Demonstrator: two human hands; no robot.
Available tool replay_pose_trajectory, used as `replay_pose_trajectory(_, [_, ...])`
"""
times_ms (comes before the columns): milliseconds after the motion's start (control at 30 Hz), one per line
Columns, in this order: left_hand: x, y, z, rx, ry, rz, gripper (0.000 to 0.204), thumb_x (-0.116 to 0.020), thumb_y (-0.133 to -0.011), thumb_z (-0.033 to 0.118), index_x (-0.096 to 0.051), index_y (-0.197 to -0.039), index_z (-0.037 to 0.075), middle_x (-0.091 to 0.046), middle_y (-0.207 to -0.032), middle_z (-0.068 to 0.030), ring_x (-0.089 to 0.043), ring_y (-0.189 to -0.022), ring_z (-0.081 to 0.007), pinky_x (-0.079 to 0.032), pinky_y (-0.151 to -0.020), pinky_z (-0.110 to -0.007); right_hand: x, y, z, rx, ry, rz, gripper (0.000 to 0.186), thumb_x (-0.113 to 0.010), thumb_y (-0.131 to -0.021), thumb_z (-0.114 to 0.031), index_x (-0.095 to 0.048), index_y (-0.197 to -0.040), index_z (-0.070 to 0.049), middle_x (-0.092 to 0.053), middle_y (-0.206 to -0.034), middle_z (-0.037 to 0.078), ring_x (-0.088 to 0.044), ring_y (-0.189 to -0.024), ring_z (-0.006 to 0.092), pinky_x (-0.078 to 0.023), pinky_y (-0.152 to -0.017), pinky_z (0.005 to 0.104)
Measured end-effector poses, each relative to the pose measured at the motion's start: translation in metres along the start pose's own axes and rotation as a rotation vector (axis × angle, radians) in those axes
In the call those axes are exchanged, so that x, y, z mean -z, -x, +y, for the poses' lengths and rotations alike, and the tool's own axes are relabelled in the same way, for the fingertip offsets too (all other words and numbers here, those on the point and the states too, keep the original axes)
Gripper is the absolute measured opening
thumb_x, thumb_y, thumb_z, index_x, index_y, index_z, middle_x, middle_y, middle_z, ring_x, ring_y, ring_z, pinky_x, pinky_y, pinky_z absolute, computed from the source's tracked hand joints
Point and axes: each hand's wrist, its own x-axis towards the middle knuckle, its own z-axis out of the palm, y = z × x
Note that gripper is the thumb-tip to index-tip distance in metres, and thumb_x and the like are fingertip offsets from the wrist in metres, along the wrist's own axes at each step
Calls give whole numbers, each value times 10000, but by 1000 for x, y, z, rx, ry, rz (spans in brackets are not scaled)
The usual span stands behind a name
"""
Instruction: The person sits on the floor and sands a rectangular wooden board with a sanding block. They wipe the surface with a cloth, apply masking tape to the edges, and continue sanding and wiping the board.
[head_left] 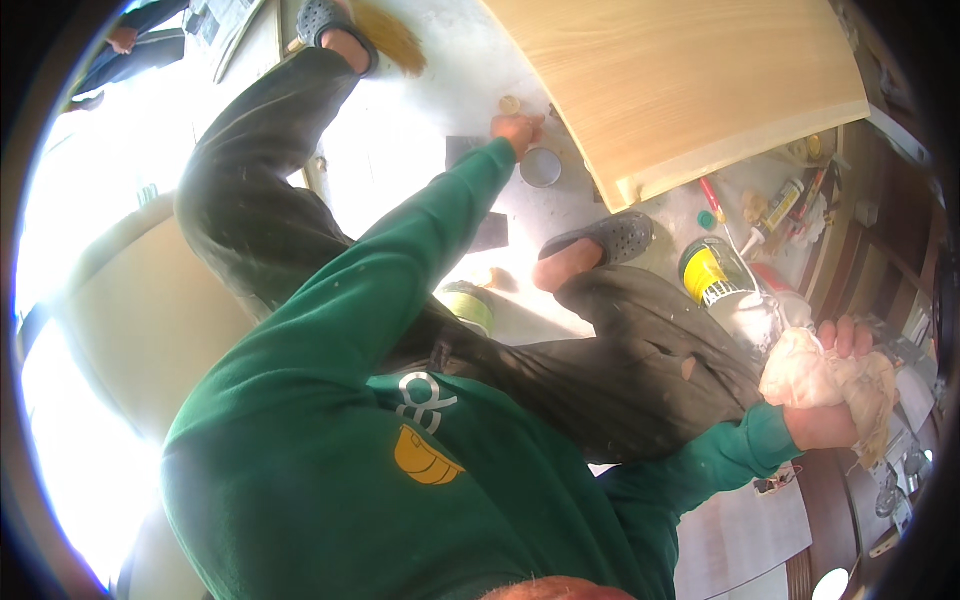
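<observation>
A person in a green sweatshirt (400, 470) and dark trousers (270, 180) fills most of the view, seen from above, sitting on a pale floor (420, 140) with legs stretched away and grey clogs on both feet. A large light wooden board (680, 80) lies at the far right, its near edge just beyond the right foot (600, 245). At the left, a pale cushioned seat (140, 330) sits in bright glare.

The person's right hand (830, 400) is at the near right, fist clenched around a crumpled cream cloth (815, 375) that bulges out above the fingers. Just left of that cloth stands a yellow-lidded tub (705, 272) with a white container beside it. Further right, small tubes and bottles (775, 215) lie scattered on the floor under the board's edge.

The left arm reaches far ahead between the legs. The left hand (518, 130) rests palm down on the floor, fingers curled, just beside a small round tin (540, 167); whether it grips anything cannot be told. A dark square sheet (462, 150) lies near the tin, touching the sleeve. A small round lid (510, 104) lies just beyond the hand.
</observation>
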Motion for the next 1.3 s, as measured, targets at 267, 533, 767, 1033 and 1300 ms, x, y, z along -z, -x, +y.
replay_pose_trajectory(267, [-4, 11, 20, 193, 131, 125, 221, -787, -820, 168, -702, -745, -22, -701, -760, -126, -664, -645, -234, -530, -578, -345, -4, -4, 3, -54, -60, -89, 415, -511, -871, -504, -568, -853, -93, -458, -912, 98, -405, -820, 230, -358, -734, 366])
replay_pose_trajectory(533, [-2, 68, 13, -326, -852, 66, 207, -608, -788, 156, -724, -912, 37, -657, -979, -256, -652, -908, -423, -524, -812, -493, 6, -4, 4, 3, -76, -72, 410, -593, -799, -444, -575, -1013, -94, -473, -957, 104, -440, -871, 254, -380, -821, 403])
replay_pose_trajectory(767, [28, 95, 50, -335, -893, -105, 224, -615, -808, 260, -702, -863, 61, -693, -853, -223, -668, -848, -428, -527, -782, -522, 11, 0, 18, 60, -91, -341, 316, -612, -812, -241, -613, -1061, -46, -563, -1168, 144, -534, -1052, 294, -416, -1002, 490])
replay_pose_trajectory(1033, [79, 163, 158, -477, -715, -202, 284, -749, -789, 243, -756, -941, 3, -716, -758, -159, -690, -680, -233, -561, -675, -360, -44, 27, 39, 461, 342, -655, 148, -465, -789, 62, -596, -761, 0, -641, -958, 169, -640, -883, 273, -551, -830, 422])
replay_pose_trajectory(1300, [120, 277, 272, -669, -613, -294, 269, -767, -816, 224, -759, -930, -19, -665, -679, -55, -595, -527, -106, -491, -506, -243, -96, 128, 136, 290, 739, -658, 348, -739, -859, -110, -702, -1198, -40, -710, -903, 65, -663, -735, 151, -550, -703, 298])
